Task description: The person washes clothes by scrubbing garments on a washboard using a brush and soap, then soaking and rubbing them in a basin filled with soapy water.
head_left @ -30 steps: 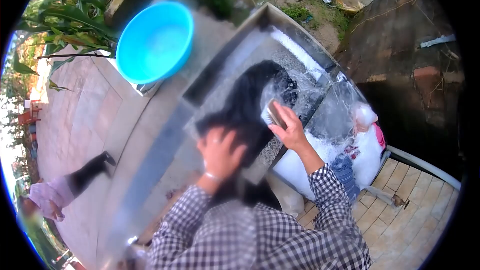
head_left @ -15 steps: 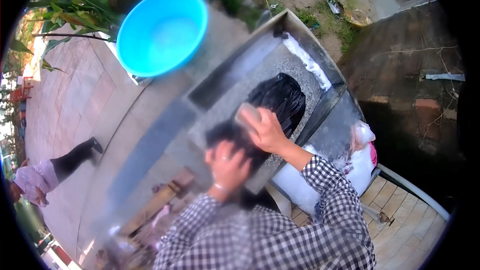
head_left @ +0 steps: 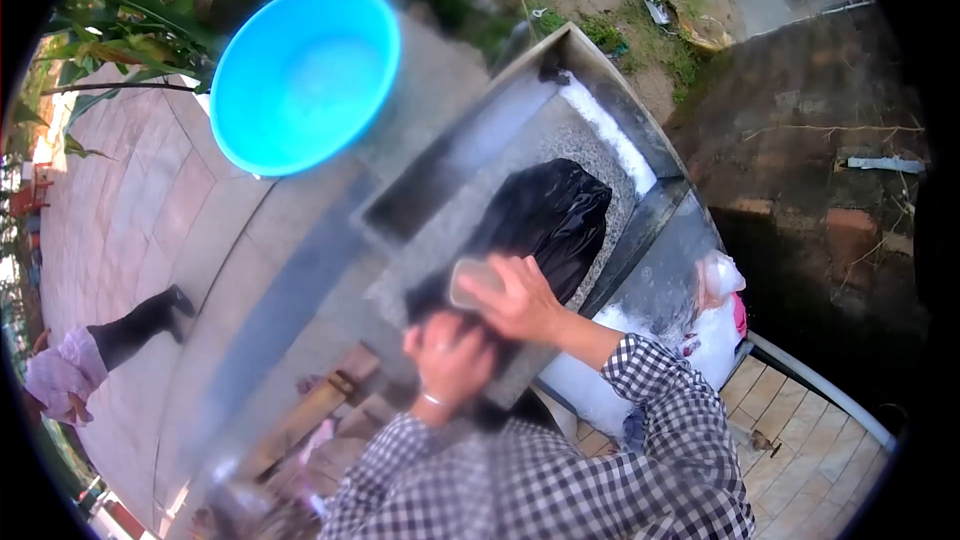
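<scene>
A dark, wet black garment (head_left: 545, 210) lies spread along the speckled stone slab (head_left: 620, 175) of a wash sink. In my right hand (head_left: 525, 302) is a pale, rounded scrubbing brush (head_left: 474, 284), pressed down on the near part of the cloth; its bristles are hidden. My left hand (head_left: 450, 355), slightly blurred, has its fingers curled over the near end of the garment, just below the brush.
Right of the slab, a basin compartment (head_left: 660, 260) contains white suds (head_left: 600, 380) and some cloth. A large blue tub (head_left: 305, 80) stands at upper left. A pipe and tap (head_left: 765, 442) are at lower right. Another person (head_left: 70, 372) is on the paving at far left.
My right hand has drawn the brush back toward me along the garment, close to my left hand. The left hand has moved slightly down, still on the cloth.
</scene>
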`<state>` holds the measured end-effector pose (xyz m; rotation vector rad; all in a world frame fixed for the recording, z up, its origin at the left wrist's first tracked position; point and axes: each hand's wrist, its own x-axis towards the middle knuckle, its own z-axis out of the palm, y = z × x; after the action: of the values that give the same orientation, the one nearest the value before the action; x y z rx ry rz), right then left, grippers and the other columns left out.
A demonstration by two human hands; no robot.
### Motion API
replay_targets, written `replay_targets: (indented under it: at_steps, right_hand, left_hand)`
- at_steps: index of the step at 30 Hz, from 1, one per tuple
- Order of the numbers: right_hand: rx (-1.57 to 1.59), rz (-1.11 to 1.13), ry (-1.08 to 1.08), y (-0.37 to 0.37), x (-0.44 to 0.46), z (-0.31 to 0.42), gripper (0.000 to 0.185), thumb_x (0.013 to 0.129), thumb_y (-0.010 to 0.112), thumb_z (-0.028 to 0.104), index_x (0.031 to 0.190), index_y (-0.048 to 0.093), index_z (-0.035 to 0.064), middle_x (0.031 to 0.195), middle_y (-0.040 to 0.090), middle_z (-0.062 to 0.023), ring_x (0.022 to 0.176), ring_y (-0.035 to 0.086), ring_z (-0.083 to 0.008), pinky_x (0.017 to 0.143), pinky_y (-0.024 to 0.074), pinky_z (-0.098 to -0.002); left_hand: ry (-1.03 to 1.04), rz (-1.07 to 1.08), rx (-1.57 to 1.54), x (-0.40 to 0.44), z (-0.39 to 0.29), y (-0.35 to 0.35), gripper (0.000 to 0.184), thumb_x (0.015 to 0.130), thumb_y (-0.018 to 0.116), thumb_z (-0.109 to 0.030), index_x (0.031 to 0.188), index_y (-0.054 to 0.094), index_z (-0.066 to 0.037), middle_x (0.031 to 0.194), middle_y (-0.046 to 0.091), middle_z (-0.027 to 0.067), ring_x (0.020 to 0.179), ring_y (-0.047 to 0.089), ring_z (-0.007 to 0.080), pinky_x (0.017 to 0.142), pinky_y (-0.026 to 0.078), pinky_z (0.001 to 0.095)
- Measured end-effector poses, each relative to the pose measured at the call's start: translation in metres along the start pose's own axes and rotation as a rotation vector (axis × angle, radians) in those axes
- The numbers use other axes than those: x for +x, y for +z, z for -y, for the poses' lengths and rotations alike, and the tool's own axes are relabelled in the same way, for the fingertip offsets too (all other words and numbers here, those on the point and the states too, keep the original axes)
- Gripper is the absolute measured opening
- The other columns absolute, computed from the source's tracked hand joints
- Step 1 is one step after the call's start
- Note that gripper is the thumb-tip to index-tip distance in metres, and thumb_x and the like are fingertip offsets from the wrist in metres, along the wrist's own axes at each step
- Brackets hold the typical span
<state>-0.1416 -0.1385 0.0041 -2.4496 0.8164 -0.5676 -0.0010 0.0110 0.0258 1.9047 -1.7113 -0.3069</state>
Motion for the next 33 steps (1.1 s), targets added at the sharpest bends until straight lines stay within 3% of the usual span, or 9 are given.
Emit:
replay_targets:
  at_steps: [5,10,13,15,22,25,27,30,33]
  right_hand:
    - [-0.332,0.034,0.971,-0.01,0.042,-0.172,0.062,0.089,0.063,0.032,0.146,0.044,0.0194,0.124,0.056,-0.025,0.105,0.058,-0.0413,0.09,0.0471,-0.0504]
    - [-0.207,0.157,0.774,-0.019,0.038,-0.12,0.06,0.091,0.063,0.03,0.147,0.042,0.0208,0.116,0.056,-0.0277,0.104,0.057,-0.0452,0.089,0.0478,-0.0513]
    - [0.068,0.042,0.008,-0.002,-0.016,-0.004,0.065,0.082,0.071,0.029,0.143,0.05,0.0233,0.116,0.056,-0.0238,0.103,0.057,-0.0446,0.092,0.0464,-0.0497]
    - [-0.05,0.016,0.028,0.007,-0.036,-0.026,0.07,0.079,0.072,0.026,0.144,0.048,0.0217,0.117,0.056,-0.0228,0.108,0.056,-0.0411,0.093,0.0451,-0.0487]
    - [-0.398,0.041,1.055,-0.022,0.013,-0.187,0.055,0.091,0.06,0.035,0.143,0.046,0.0212,0.117,0.058,-0.0237,0.104,0.059,-0.0433,0.088,0.0459,-0.0547]
    - [-0.047,0.085,0.703,-0.03,0.003,-0.079,0.06,0.087,0.067,0.029,0.143,0.048,0.0242,0.115,0.056,-0.0259,0.104,0.058,-0.0432,0.091,0.0469,-0.0508]
    - [0.039,-0.041,0.056,-0.013,-0.028,-0.009,0.066,0.081,0.073,0.028,0.143,0.051,0.0201,0.118,0.056,-0.0238,0.103,0.058,-0.0418,0.09,0.0462,-0.0504]
    - [-0.222,-0.055,0.112,-0.001,-0.035,-0.056,0.062,0.079,0.073,0.025,0.138,0.054,0.0158,0.114,0.057,-0.022,0.096,0.059,-0.0388,0.083,0.0458,-0.047]
    - [-0.489,-0.042,0.807,-0.015,-0.002,-0.175,0.053,0.091,0.064,0.028,0.141,0.05,0.0159,0.108,0.059,-0.0254,0.093,0.06,-0.043,0.079,0.0486,-0.0534]
  left_hand:
    - [0.007,0.023,-0.002,-0.002,0.0,0.0,0.032,0.063,0.08,-0.026,0.091,0.071,-0.015,0.106,0.061,0.0068,0.109,0.057,0.0266,0.101,0.025,0.0454]
    - [0.03,-0.006,-0.005,-0.001,-0.003,-0.003,0.032,0.062,0.081,-0.025,0.09,0.071,-0.015,0.105,0.061,0.0075,0.11,0.057,0.0263,0.101,0.026,0.046]
    - [0.019,0.008,-0.016,0.002,-0.004,-0.003,0.032,0.06,0.081,-0.025,0.089,0.072,-0.015,0.105,0.061,0.0081,0.11,0.056,0.0271,0.101,0.025,0.047]
    - [0.012,0.028,-0.017,0.002,-0.003,-0.003,0.032,0.06,0.08,-0.024,0.089,0.072,-0.015,0.105,0.061,0.0081,0.11,0.056,0.0275,0.101,0.025,0.0472]
    - [0.045,0.006,-0.018,-0.001,-0.001,-0.002,0.032,0.059,0.079,-0.022,0.09,0.072,-0.013,0.105,0.062,0.0086,0.109,0.058,0.0282,0.1,0.027,0.0475]
    - [0.034,-0.006,-0.032,0.005,-0.004,-0.007,0.032,0.06,0.078,-0.021,0.09,0.072,-0.013,0.105,0.061,0.0084,0.109,0.058,0.0281,0.099,0.027,0.0476]
    - [0.027,0.0,-0.05,0.005,-0.006,-0.005,0.031,0.06,0.078,-0.021,0.09,0.072,-0.014,0.105,0.061,0.0083,0.109,0.058,0.0279,0.099,0.028,0.0476]
    - [0.025,0.013,-0.061,0.001,-0.002,-0.004,0.029,0.062,0.078,-0.022,0.089,0.071,-0.016,0.106,0.062,0.0078,0.11,0.058,0.0266,0.099,0.028,0.0477]
    - [-0.026,0.04,-0.041,-0.006,0.001,-0.003,0.028,0.065,0.077,-0.026,0.091,0.07,-0.018,0.11,0.062,0.0057,0.112,0.058,0.0236,0.098,0.028,0.0477]
